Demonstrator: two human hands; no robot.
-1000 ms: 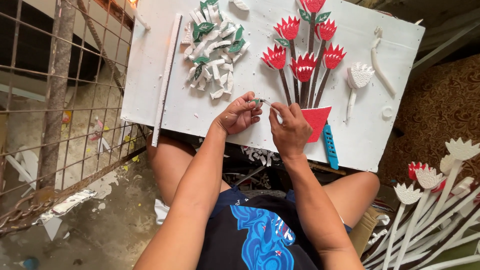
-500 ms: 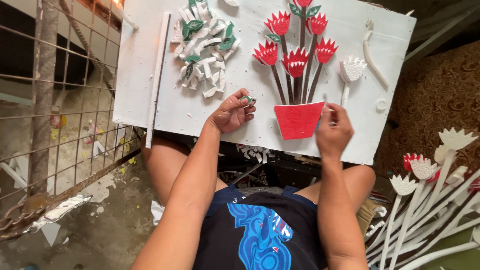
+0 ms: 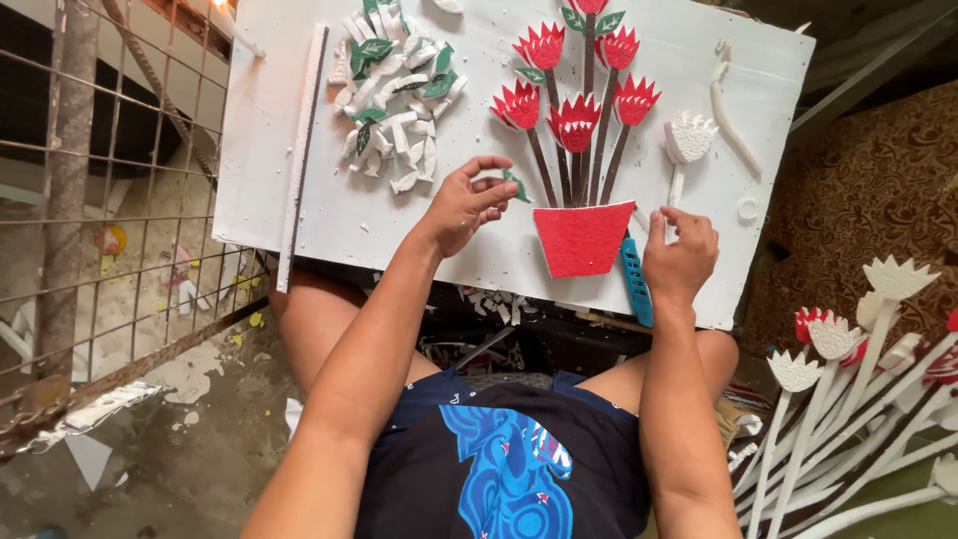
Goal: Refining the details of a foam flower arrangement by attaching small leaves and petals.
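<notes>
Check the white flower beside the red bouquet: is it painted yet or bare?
Bare. The white flower and its stem show plain white, unlike the red flowers above the red pot.

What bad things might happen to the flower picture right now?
The white board rests on the person's lap, so it might tip and spill the loose pile of white and green pieces. The left hand pinches a tiny green leaf that looks easy to drop. The right hand works beside the blue cutter at the board's edge and might knock it off.
</notes>
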